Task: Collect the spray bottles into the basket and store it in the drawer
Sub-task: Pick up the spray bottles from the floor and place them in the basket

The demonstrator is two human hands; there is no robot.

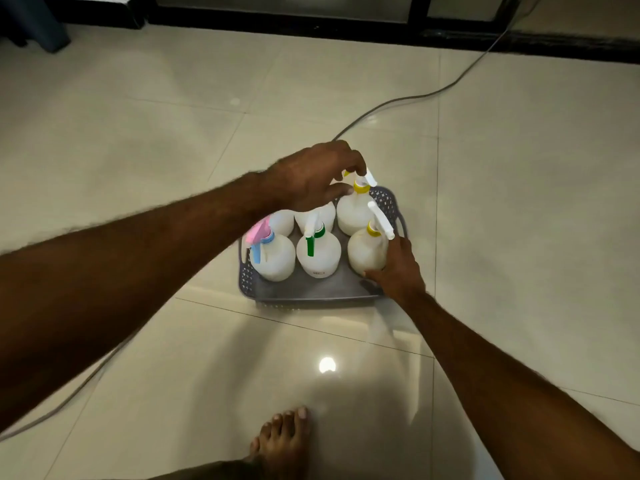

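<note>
A grey perforated basket [304, 292] sits on the tiled floor and holds several white spray bottles standing upright. My left hand [311, 174] reaches over the basket and pinches the spray head of the far right yellow-capped bottle [353, 213]. My right hand [398, 268] holds the side of the near right yellow-capped bottle [365, 251] at the basket's right edge. A green-trigger bottle [318, 252] stands in the middle front and a blue-and-pink-trigger bottle [273, 256] at the front left. Other bottles behind are partly hidden by my left hand.
A grey cable [415, 98] runs across the floor from the top right to behind the basket, and another stretch lies at the lower left. My bare foot [284, 441] is at the bottom. A dark door frame [346, 29] lines the far wall.
</note>
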